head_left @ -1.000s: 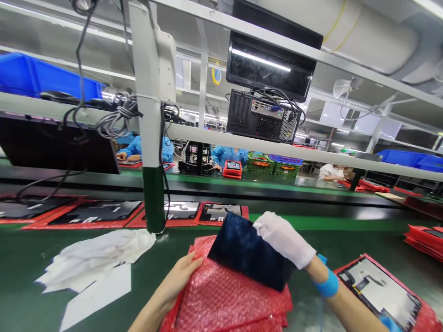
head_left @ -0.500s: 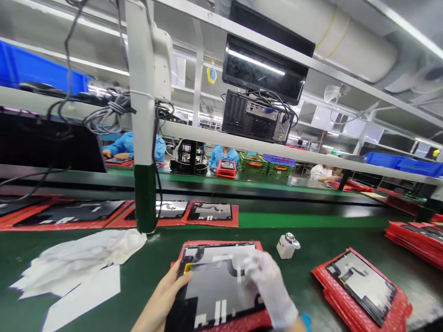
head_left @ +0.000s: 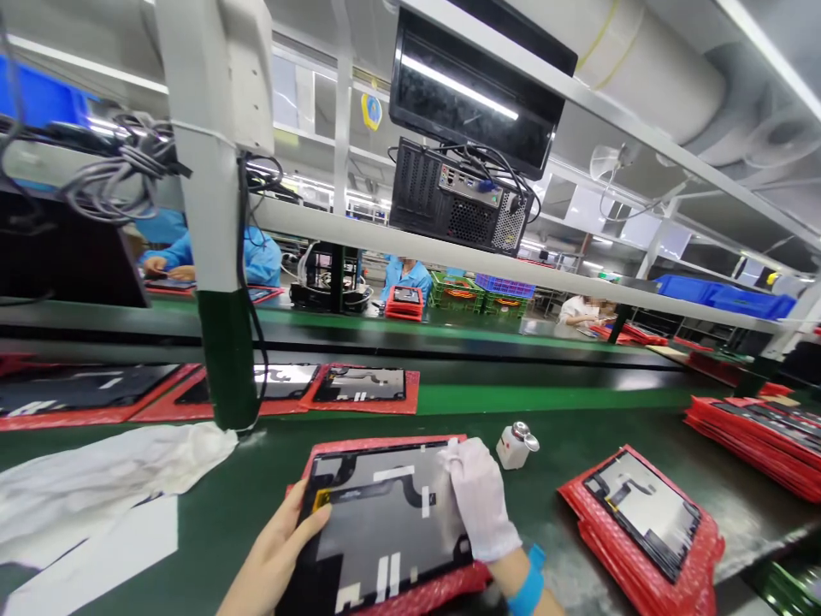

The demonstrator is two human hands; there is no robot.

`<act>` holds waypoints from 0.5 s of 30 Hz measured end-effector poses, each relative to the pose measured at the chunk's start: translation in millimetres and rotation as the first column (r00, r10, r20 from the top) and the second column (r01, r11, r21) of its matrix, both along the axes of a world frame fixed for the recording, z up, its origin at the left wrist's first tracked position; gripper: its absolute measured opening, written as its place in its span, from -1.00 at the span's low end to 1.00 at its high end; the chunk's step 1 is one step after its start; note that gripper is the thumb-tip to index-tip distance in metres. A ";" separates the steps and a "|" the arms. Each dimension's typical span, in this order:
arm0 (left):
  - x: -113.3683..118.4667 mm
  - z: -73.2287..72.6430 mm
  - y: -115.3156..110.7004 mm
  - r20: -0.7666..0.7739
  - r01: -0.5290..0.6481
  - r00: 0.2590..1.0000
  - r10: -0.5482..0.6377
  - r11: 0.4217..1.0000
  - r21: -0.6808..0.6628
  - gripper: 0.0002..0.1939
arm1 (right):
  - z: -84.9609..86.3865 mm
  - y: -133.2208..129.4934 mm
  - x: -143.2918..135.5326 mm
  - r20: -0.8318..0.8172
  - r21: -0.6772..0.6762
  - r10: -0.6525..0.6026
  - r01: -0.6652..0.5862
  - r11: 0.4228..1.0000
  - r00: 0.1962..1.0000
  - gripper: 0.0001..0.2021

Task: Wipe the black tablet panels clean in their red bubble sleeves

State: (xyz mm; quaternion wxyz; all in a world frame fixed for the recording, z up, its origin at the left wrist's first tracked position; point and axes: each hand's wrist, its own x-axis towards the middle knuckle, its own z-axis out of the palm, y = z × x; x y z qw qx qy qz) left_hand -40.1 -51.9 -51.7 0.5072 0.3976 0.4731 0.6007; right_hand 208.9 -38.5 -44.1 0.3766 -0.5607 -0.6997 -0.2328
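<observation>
A flat dark panel (head_left: 378,522) with white strips lies on red bubble wrap (head_left: 442,590) at the lower centre. My bare left hand (head_left: 282,539) grips its left edge, thumb on top near a yellow patch. My right hand (head_left: 478,496), in a white glove with a blue wristband, presses bunched fingertips on the panel's upper right part. Whether those fingertips pinch anything is hidden. Just right of the glove stands a small white bottle (head_left: 514,447) with a metal top.
A stack of red-wrapped panels (head_left: 647,505) sits at right, with another stack (head_left: 757,436) beyond. White cloth (head_left: 115,479) lies at left near a post (head_left: 224,359). Wrapped panels (head_left: 363,385) line the far edge. Co-workers (head_left: 407,275) sit beyond the shelf.
The view has shifted right, so the surroundings appear further left. My right hand has moved slightly up the panel towards its upper right edge. My left hand keeps its hold.
</observation>
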 end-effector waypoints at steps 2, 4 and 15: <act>1.1 -0.6 -0.5 -0.006 0.015 1.000 -0.015 1.000 0.020 -0.24 | 10.9 -3.7 -10.7 0.006 0.025 0.038 -0.038 0.999 0.999 -0.70; 3.5 0.4 -1.8 -0.009 0.026 1.000 -0.026 0.999 0.048 -0.23 | 25.9 -5.3 -31.2 0.021 0.020 0.192 -0.192 0.981 0.981 -0.77; 8.7 30.6 -18.5 0.025 0.097 0.995 -0.099 0.993 0.061 -0.20 | 19.9 -11.8 -80.5 0.304 0.048 0.142 -0.164 0.985 0.942 -0.74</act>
